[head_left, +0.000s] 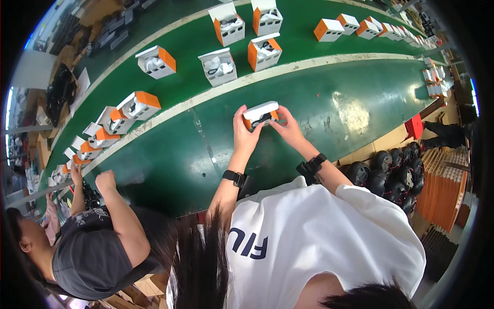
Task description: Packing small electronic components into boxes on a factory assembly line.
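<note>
Over the green worktop [175, 149], I hold a small white and orange carton [261, 110] between both hands. My left hand [245, 133] grips its left side, fingers bent round the edge and thumb along the near side. On the right side, my right hand [289, 131] has its fingers against the carton and its thumb at the near edge. A white flap stands along the carton's far side. Something dark shows in its opening, too small to make out. Each of my wrists wears a black strap.
Beyond a pale rail, open cartons [218, 67] with white wrapping and dark cords stand on a green conveyor. Closed cartons [329, 31] line up at far right. A co-worker [98, 247] stands at left. Black round housings [386, 175] are stacked at right, near a red box [413, 126].
</note>
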The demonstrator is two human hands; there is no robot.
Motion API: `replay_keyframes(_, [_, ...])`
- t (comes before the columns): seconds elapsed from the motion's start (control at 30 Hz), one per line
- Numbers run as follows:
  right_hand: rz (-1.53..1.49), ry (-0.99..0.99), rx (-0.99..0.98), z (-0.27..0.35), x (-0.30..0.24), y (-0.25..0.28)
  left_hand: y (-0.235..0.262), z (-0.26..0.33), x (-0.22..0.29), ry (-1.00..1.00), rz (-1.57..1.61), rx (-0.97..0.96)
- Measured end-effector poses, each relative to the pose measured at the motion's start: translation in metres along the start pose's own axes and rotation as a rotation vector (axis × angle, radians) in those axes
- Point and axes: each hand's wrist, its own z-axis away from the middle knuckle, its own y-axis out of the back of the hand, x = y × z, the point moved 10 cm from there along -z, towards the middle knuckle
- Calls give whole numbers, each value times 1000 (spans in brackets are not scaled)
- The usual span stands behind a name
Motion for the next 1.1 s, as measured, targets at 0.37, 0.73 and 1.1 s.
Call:
replay_keyframes(0.37, [115,-73,130,-24,8,-21,20,-6,4,156,-291,-57])
replay_keyframes(0.73, [147,89,251,-16,2,-47,47,28,8,-56,-49,178])
replay_keyframes(1.1, [125,126,231,-14,-3,-63,64,38,19,-175,-349,136])
